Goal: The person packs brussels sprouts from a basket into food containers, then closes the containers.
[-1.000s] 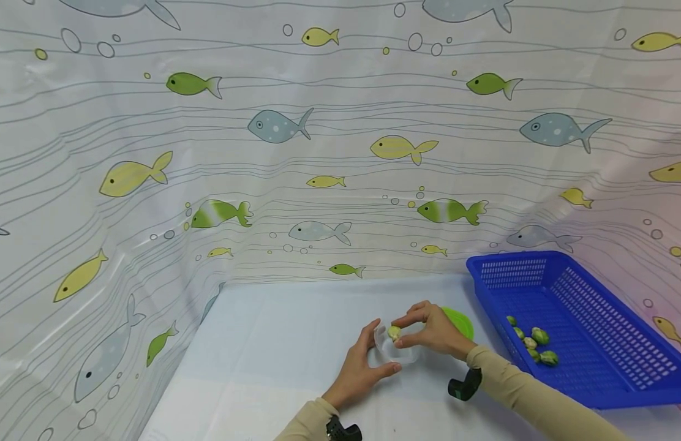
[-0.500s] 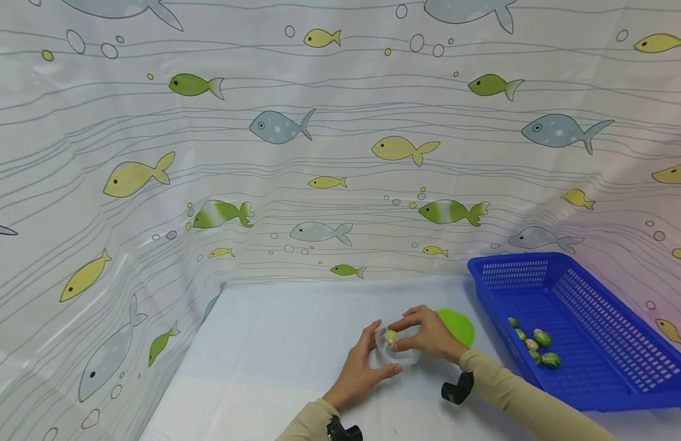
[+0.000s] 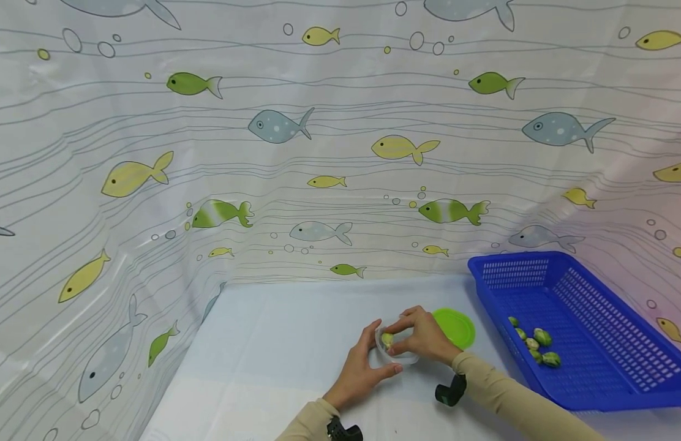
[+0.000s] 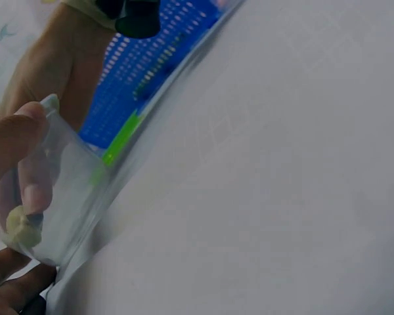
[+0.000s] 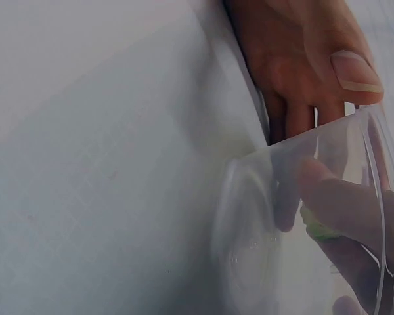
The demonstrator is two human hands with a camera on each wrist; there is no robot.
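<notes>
My left hand (image 3: 356, 372) grips a clear plastic tub (image 3: 402, 358) on the white table, thumb on the near side and fingers around the left. In the left wrist view the left thumb (image 4: 16, 134) lies at the rim of the tub (image 4: 79, 187). My right hand (image 3: 427, 338) reaches down into the tub, pinching a pale green Brussels sprout (image 3: 387, 338) between thumb and fingers. Through the clear wall, the right wrist view shows that sprout (image 5: 320, 228) between the right fingers, with the left thumb (image 5: 354, 72) at the tub's rim.
A bright green round lid (image 3: 456, 327) lies flat behind the right hand. Further right stands a blue perforated basket (image 3: 585, 346), holding several Brussels sprouts (image 3: 541, 337) near its left side. A fish-patterned sheet (image 3: 329, 208) hangs behind the table.
My right hand has moved slightly left and lower into the tub with the sprout, uncovering more of the green lid. The left hand and tub have stayed in place.
</notes>
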